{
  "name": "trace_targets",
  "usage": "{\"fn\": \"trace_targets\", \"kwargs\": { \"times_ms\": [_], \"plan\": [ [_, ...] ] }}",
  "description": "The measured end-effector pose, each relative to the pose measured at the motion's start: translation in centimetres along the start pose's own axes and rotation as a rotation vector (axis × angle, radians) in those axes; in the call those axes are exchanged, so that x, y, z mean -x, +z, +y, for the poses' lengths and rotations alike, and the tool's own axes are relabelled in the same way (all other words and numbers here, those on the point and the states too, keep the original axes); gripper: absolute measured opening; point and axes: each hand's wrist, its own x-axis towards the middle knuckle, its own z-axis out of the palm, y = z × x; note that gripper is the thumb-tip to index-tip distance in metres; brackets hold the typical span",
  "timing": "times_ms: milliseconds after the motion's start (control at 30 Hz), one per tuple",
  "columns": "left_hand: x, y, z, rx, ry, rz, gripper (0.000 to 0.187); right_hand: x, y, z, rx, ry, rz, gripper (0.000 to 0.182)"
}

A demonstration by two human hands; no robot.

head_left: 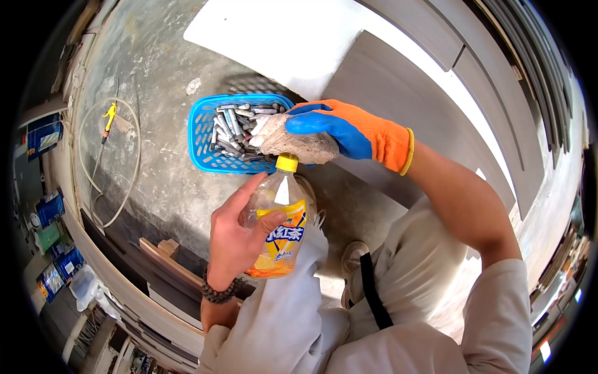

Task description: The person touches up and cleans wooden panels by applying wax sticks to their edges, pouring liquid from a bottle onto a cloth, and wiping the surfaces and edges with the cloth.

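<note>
My left hand [233, 234] is bare and wrapped round a clear plastic bottle [285, 218] with a yellow cap and a yellow label. In an orange and blue glove, my right hand [349, 132] grips a crumpled, stained cloth [293, 140] just above the bottle's cap. Behind the cloth, a blue plastic basket [198, 140] on the floor holds several grey and white marker-like sticks [233, 124]. The cloth hides part of the basket's right side.
A yellow air gun [109, 117] with a coiled hose [134, 174] lies on the concrete floor at left. White and grey boards [398, 93] extend across the upper right. Wooden strips [168, 265] and blue packages [70, 263] are at lower left.
</note>
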Motion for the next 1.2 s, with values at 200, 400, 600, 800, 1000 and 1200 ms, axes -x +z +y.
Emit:
{"fn": "trace_targets", "kwargs": {
  "times_ms": [200, 400, 600, 800, 1000, 1200],
  "plan": [
    [0.6, -0.6, -0.7, -0.278, 0.042, 0.015, 0.074, 0.4, -0.2, 1.2, -0.044, 0.067, -0.076, 0.051],
    [0.3, 0.0, -0.8, -0.412, 0.157, 0.036, 0.081, 2.5, 4.5, -0.8, -0.048, 0.071, 0.107, 0.047],
    [1.5, -1.0, -4.5, -0.645, 0.352, 0.264, 0.099, 4.3, 4.9, -1.2, 0.205, -0.168, 0.323, 0.039],
    [4.6, -7.9, -9.4, -0.263, 0.099, 0.703, 0.090, 1.2, -11.7, -4.0, 1.270, -0.280, 1.153, 0.043],
    [1.1, -14.5, -14.8, -0.374, 0.145, 1.016, 0.073, 0.8, 0.6, 3.9, 1.335, -0.477, 0.661, 0.037],
    [-2.4, -17.6, -18.9, -0.157, 0.304, 1.052, 0.066, -0.8, -7.2, -1.4, 1.358, -0.331, 0.859, 0.042]
  ]
}}
